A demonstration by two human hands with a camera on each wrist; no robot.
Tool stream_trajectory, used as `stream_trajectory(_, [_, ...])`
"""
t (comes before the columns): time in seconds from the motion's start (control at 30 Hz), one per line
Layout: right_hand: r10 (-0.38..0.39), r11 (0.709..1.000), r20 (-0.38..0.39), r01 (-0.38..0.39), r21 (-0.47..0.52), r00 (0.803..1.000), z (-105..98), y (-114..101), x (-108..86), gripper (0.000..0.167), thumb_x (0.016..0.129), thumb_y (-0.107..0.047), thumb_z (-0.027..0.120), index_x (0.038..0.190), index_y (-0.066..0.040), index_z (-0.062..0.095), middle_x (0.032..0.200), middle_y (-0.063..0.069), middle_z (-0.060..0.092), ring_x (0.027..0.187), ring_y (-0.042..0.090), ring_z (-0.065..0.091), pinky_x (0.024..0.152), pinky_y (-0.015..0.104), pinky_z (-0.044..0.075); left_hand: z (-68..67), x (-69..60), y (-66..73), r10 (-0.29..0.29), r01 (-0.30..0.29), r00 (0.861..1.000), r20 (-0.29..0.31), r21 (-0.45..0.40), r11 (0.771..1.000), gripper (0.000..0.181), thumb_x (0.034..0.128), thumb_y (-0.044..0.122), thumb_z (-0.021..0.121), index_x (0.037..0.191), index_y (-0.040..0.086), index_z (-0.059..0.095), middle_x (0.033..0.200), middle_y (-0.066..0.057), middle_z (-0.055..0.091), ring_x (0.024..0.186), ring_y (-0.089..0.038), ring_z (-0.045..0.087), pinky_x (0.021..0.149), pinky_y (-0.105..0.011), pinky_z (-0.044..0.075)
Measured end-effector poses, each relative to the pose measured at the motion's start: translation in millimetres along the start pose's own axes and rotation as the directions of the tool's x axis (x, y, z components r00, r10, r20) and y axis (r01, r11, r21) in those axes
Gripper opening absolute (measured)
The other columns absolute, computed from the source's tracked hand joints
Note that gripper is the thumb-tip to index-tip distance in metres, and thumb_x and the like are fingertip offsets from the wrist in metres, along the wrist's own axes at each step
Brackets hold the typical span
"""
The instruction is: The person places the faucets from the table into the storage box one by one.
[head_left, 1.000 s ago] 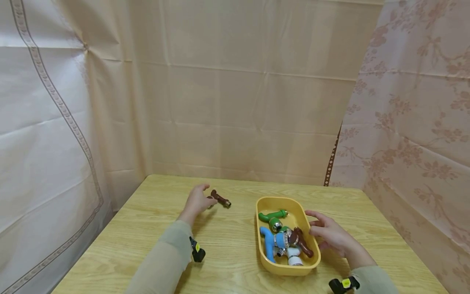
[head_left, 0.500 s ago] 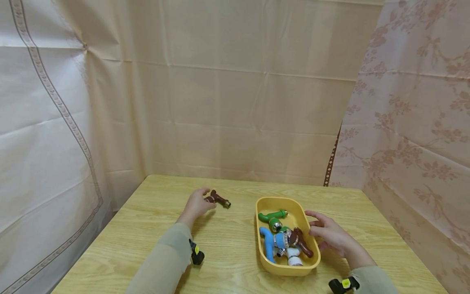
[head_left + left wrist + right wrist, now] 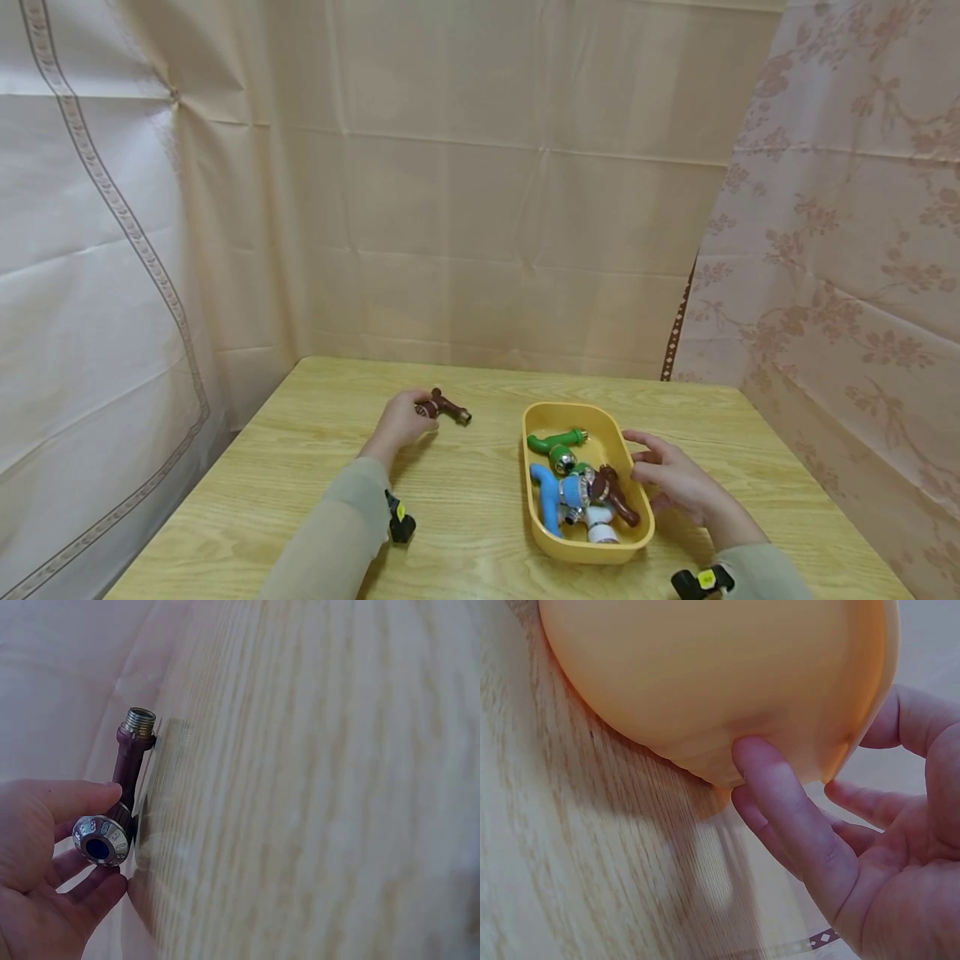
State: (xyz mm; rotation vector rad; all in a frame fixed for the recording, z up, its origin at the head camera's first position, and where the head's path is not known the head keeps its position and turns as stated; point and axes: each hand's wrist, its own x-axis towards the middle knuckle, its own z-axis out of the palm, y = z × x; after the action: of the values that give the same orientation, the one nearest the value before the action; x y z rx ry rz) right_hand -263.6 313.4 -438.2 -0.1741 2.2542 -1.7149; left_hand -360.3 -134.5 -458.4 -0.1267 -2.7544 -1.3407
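Observation:
My left hand (image 3: pixel 401 423) holds a brown tap (image 3: pixel 452 408) by its handle end at the far left of the table. In the left wrist view, the thumb and curled fingers lie on either side of the tap's silver-ringed knob (image 3: pixel 100 841), and its threaded end (image 3: pixel 140 720) points away from the palm. The tap lies against the tabletop. On the right, my right hand (image 3: pixel 686 483) is beside a yellow plastic tub (image 3: pixel 581 552). Its fingers are spread and relaxed, with fingertips (image 3: pixel 756 754) at the tub's outer wall in the right wrist view.
Inside the tub lie a green tap (image 3: pixel 555 442), a blue tap (image 3: pixel 551 500), a white tap (image 3: pixel 602 523) and another brown tap (image 3: pixel 618 498), partly overlapping. The wooden table (image 3: pixel 465 517) meets hanging cloth (image 3: pixel 495 208) at the back and sides.
My left hand has come slightly down and left, and its fingers have closed round the brown tap's handle, exposing more of it. The right hand and tub have stayed put.

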Motion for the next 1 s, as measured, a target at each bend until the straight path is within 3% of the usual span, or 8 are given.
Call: stream_trajectory(1.0, [-0.007, 1.000, 0.006, 0.007, 0.012, 1.000, -0.9, 0.9, 0.4, 0.078, 0.093, -0.003, 0.060, 0.160, -0.001, 0.019, 0.144, 0.039, 0.040, 0.111, 0.037, 0.064, 0.068, 0.055, 0.060, 0.5, 7.4, -4.8, 0.004, -0.003, 1.000, -0.010, 0.035, 0.999, 0.043, 0.0827, -0.002, 0.076, 0.124, 0.004, 0.070, 0.128, -0.017, 0.065, 0.119, -0.033, 0.059, 0.095, -0.046, 0.051])
